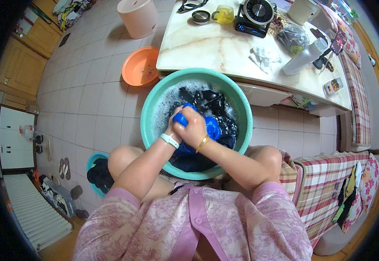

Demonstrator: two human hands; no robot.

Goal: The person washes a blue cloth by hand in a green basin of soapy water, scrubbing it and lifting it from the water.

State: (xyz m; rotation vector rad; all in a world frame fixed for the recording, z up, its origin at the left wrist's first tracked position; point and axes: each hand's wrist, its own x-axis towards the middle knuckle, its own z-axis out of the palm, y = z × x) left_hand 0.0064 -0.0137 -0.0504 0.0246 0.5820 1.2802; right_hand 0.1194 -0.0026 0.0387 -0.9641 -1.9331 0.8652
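My left hand (175,125) and my right hand (192,125) are pressed together over a large green plastic basin (249,130), both gripping a wet blue cloth (180,119). More of the blue cloth (213,128) hangs beside my right hand down to the water. Black wet clothes (214,102) lie in the basin among white soap suds (163,107). The basin stands between my knees. Parts of my fingers hide one another, and the cloth between the palms is only partly visible.
A marble-topped table (202,49) adjoins the basin's far side, bearing a white bottle (302,58) and crumpled tissue (264,58). An orange basin (137,70) and pink bin (139,19) stand on the floor. A smaller teal basin (91,161) holds dark clothes (101,174) beside my knee.
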